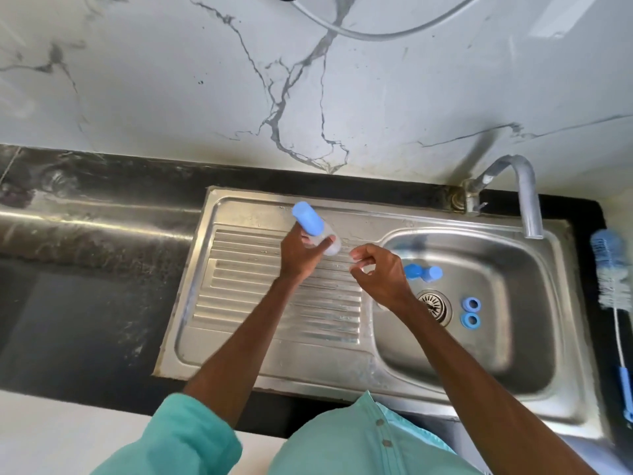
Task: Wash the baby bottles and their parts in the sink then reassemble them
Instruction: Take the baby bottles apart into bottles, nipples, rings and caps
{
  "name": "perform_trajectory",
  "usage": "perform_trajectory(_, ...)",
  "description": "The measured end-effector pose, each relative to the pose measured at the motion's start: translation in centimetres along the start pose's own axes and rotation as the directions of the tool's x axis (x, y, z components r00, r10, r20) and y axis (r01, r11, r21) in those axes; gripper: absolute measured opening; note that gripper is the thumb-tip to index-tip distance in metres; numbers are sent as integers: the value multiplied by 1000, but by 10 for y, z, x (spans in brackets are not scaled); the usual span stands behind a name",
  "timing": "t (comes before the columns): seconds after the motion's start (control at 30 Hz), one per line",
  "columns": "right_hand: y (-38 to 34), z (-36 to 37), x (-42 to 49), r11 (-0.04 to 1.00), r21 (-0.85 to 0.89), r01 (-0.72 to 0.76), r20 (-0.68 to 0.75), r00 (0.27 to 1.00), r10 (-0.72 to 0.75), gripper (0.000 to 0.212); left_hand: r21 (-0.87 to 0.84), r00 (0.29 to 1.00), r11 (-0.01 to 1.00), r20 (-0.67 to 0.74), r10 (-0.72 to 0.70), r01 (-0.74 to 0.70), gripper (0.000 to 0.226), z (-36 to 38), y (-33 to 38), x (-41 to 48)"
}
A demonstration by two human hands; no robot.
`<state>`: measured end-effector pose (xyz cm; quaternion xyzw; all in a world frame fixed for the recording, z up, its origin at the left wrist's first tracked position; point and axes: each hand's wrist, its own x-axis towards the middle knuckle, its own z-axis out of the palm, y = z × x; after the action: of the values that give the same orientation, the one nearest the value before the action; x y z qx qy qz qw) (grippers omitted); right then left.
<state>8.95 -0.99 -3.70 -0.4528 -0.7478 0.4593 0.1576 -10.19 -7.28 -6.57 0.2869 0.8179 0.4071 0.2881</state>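
Over the drainboard (274, 320), set in the dark table (85, 286): the left hand (301, 257) grips one baby bottle (308, 221). Its fingers wrap the clear body and the blue cap tilts up and away. The bottle is held off the steel, probably so the other hand can work at its lower end.
Just right of the bottle: the right hand (376, 279) has curled fingers, with thumb and forefinger nearly meeting. I cannot tell whether they pinch a small clear part.
Sink basin (513, 354): it holds the loose parts, likely gathered there for washing.
Basin, beside the right wrist: one blue piece (423, 273) lies on its side, blurred. It may be a second bottle's capped top.
Basin floor, right of the drain (435, 305): two blue rings (471, 304) lie flat, touching or nearly so.
Tap (529, 200): one, with its spout over the basin's far edge. No water is seen running.
Table, far right: one bottle brush (611, 269) lies beside the sink, within reach for scrubbing.
Count: one bottle in hand, one blue piece, two rings, one brush.
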Motion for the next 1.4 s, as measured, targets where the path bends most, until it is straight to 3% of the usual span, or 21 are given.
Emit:
perform_trajectory(0.1, 11, -15, -13, 996, -80, 51, 87, 995, -44, 72, -109, 971, 993, 239, -15, 42, 55, 16, 23, -42)
perform_trajectory(0.13, 12, -23, -19, 995, -87, 51, 120, 992, -41, 77, -148, 952, 988, 306, -5, 53, 56, 22, 32, -56)
perform_trajectory(0.23, 17, -50, -44, 999, -18, -34, 173, 984, 37, 58, -165, 909, 986, 411, 61, 8, 53, 34, 54, -94)
perform_trajectory(0.3, 20, -69, -66, 976, 156, -151, 235, 966, 112, 48, -150, 893, 989, 444, 79, -13, 50, 38, 68, -112)
perform_trajectory(0.43, 29, -103, -110, 771, 511, -380, 437, 887, 148, 44, -315, 864, 938, 503, 39, 142, 62, 43, 94, -131)
perform_trajectory(0.53, 35, -118, -143, 620, 629, -469, 541, 837, 84, 62, -454, 732, 837, 674, 97, 306, 51, 44, 112, -141)
perform_trajectory(0.6, 42, -129, -162, 549, 694, -466, 535, 844, 40, 63, -473, 643, 819, 745, 177, 323, 44, 50, 126, -152)
perform_trajectory(0.7, 44, -135, -174, 489, 710, -507, 547, 834, 70, 57, -416, 630, 874, 755, 180, 250, 42, 60, 137, -163)
perform_trajectory(0.83, 52, -146, -188, 725, 565, -394, 407, 897, 171, 42, -265, 657, 964, 728, 197, 4, 37, 85, 151, -187)
perform_trajectory(0.87, 53, -148, -190, 735, 573, -363, 368, 915, 165, 39, -226, 652, 973, 730, 204, -51, 39, 90, 153, -192)
perform_trajectory(1.0, 62, -159, -188, 501, 804, -320, 216, 943, 255, 44, -63, 651, 988, 747, 140, -140, 84, 101, 140, -205)
perform_trajectory(1.13, 62, -169, -187, 433, 856, -284, 169, 944, 285, 41, -78, 690, 909, 626, 364, -409, 73, 96, 129, -201)
perform_trajectory(1.23, 60, -181, -189, 410, 869, -277, 130, 927, 351, 30, -122, 670, 899, 625, 399, -422, 66, 87, 134, -193)
perform_trajectory(1.33, 61, -199, -193, 492, 827, -272, 105, 934, 340, 35, -162, 647, 928, 676, 352, -335, 63, 78, 136, -184)
perform_trajectory(1.4, 63, -204, -195, 529, 809, -256, 95, 945, 312, 38, -233, 696, 938, 629, 346, -256, 55, 76, 133, -181)
